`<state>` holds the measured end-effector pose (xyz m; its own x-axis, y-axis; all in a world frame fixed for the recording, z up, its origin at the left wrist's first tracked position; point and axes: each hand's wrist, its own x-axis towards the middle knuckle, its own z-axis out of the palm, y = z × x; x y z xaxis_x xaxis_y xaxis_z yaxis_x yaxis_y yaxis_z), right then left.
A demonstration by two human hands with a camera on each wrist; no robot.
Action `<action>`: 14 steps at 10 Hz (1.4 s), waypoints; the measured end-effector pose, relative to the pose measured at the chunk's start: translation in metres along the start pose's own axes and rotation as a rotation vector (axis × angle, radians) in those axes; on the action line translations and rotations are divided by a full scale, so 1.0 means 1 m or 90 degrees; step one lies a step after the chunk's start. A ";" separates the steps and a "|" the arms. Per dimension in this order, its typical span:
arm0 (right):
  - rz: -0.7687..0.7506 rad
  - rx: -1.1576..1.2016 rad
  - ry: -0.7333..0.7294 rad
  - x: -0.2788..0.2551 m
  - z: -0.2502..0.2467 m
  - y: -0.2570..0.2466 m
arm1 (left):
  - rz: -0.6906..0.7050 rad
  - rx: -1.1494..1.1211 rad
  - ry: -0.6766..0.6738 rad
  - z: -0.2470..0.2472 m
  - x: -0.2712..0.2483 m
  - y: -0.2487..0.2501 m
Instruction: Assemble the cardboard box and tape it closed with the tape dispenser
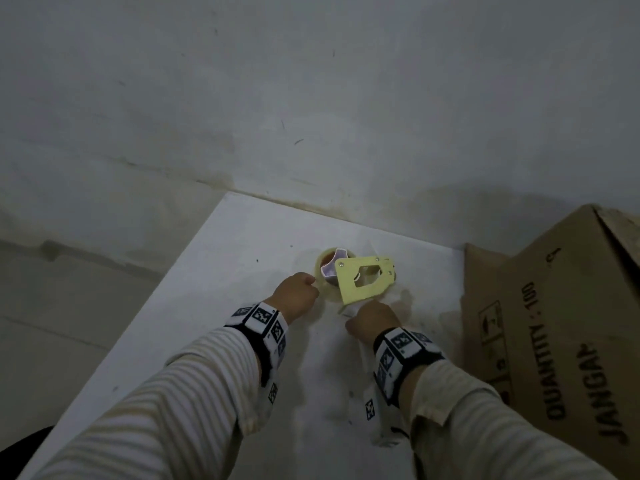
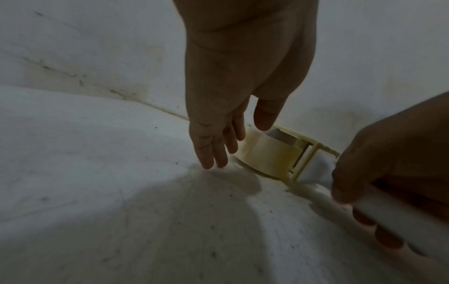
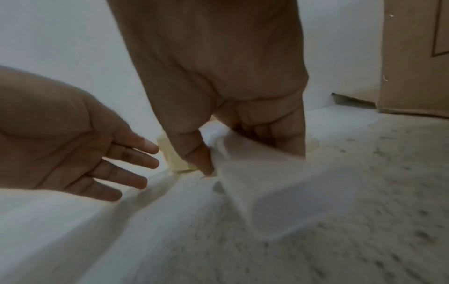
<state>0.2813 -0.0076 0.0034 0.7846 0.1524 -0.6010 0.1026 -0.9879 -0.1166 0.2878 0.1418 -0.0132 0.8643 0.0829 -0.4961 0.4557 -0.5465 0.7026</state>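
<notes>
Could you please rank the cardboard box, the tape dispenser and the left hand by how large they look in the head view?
1. cardboard box, largest though cut off by the frame.
2. tape dispenser.
3. left hand, only slightly smaller; nearly alike.

Cardboard box (image 1: 561, 327) cut off by right frame edge, tape dispenser (image 1: 363, 277) handle hidden beneath right hand (image 1: 372, 322), right wrist view motion-blurred

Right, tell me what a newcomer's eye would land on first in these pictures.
The pale yellow tape dispenser with its roll of clear tape lies mid-table near the wall. The right hand grips its white handle, and the left hand reaches for the roll with straight fingers. At the table's right edge stands a printed cardboard box.
</notes>
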 end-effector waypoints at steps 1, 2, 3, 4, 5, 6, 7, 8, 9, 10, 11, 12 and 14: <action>0.030 0.042 0.045 -0.004 -0.017 -0.002 | 0.005 0.012 -0.003 -0.006 0.003 0.000; 0.028 0.088 0.070 -0.012 -0.041 0.003 | 0.004 0.022 0.010 -0.017 0.001 0.007; 0.085 0.263 0.074 -0.039 -0.078 0.005 | 0.037 0.042 0.009 -0.027 -0.004 0.019; 0.081 0.335 0.068 -0.061 -0.118 0.010 | 0.041 -0.046 0.015 -0.035 -0.012 0.034; 0.045 0.283 0.071 -0.094 -0.166 0.014 | 0.013 -0.189 -0.011 -0.038 -0.024 0.056; 0.003 0.258 0.079 -0.125 -0.199 0.025 | 0.038 -0.294 -0.049 -0.036 -0.035 0.084; -0.040 0.261 0.088 -0.153 -0.221 0.042 | 0.052 -0.435 -0.110 -0.027 -0.046 0.114; -0.075 0.304 0.078 -0.178 -0.231 0.063 | 0.040 -0.610 -0.216 -0.012 -0.063 0.141; -0.082 0.331 0.061 -0.200 -0.233 0.087 | 0.077 -0.722 -0.286 0.006 -0.084 0.163; -0.091 0.350 0.038 -0.219 -0.229 0.111 | 0.128 -0.755 -0.285 0.024 -0.109 0.182; -0.107 0.365 0.043 -0.236 -0.225 0.138 | 0.138 -0.788 -0.255 0.041 -0.129 0.197; -0.123 0.341 0.078 -0.252 -0.222 0.161 | 0.143 -0.777 -0.225 0.057 -0.145 0.211; -0.152 0.242 0.207 -0.286 -0.218 0.204 | 0.145 -0.749 -0.194 0.087 -0.181 0.235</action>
<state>0.2114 -0.2594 0.3240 0.9212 0.2944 -0.2544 0.1205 -0.8376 -0.5329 0.2198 -0.0745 0.1973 0.9361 -0.1992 -0.2899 0.3513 0.5712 0.7419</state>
